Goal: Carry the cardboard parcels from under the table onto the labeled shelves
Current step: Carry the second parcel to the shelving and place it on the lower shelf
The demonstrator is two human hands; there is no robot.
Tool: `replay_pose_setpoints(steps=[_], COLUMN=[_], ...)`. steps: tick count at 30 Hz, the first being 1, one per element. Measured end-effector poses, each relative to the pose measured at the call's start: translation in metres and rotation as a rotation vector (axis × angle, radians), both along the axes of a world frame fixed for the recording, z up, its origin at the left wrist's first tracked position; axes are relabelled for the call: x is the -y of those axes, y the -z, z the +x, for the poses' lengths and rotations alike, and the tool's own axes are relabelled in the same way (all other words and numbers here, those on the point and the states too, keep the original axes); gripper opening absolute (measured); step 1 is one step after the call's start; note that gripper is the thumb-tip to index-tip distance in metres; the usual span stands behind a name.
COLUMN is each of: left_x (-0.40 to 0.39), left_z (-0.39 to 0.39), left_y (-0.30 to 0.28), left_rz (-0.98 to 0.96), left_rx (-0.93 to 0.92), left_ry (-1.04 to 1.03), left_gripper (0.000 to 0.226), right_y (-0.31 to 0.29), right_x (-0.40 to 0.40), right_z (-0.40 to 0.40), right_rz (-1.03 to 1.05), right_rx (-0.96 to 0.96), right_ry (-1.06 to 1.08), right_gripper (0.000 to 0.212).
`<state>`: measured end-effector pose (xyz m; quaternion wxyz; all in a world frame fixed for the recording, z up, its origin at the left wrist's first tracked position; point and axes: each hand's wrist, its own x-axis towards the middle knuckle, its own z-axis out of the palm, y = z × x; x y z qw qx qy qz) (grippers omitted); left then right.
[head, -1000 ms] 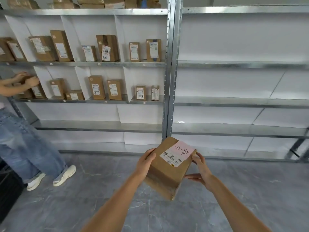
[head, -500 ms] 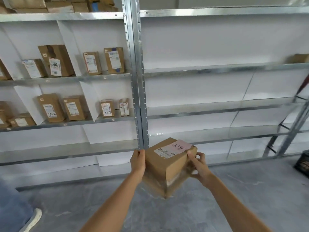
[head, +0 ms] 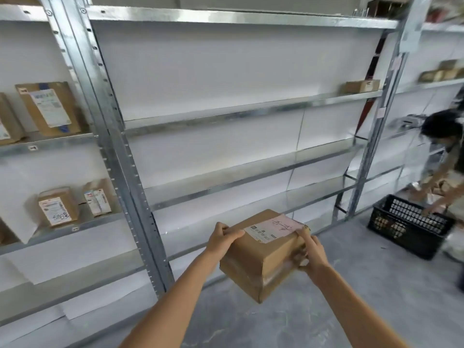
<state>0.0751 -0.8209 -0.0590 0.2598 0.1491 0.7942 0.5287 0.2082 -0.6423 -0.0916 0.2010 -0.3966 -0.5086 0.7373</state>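
I hold a brown cardboard parcel at waist height in front of the metal shelves. A pink and white label with handwriting lies on its top face. My left hand grips its left upper edge. My right hand clasps its right side, fingers on the label's corner. The shelf bay straight ahead is bare except for one small box at its upper right.
The left bay holds several labelled parcels. A steel upright divides the bays. At the right a person bends over a black plastic crate on the grey floor.
My view has swung to the right along the shelves. The stocked left bay slid out of frame, and the person with the black crate came into view. Both hands keep their hold on the parcel.
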Motion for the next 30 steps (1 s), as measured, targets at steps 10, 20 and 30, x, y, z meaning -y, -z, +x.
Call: replay_pose_setpoints(steps=[10, 20, 30], left_x=[-0.153, -0.271, -0.426], left_z=[-0.091, -0.132, -0.113], left_y=[0.004, 0.011, -0.008], left_rz=[0.106, 0.136, 0.132], left_rx=[0.212, 0.222, 0.065], left_ry=[0.126, 0.261, 0.494], left_gripper=[0.065, 0.067, 0.052], right_y=[-0.013, -0.001, 0.003], right_x=[-0.116, -0.217, -0.343], right_z=[-0.078, -0.066, -0.033], right_rz=[0.114, 0.067, 0.011], right_rx=[-0.015, 0.111, 0.057], right_ry=[0.327, 0.248, 0.211], right_gripper=[0.026, 0.035, 0.045])
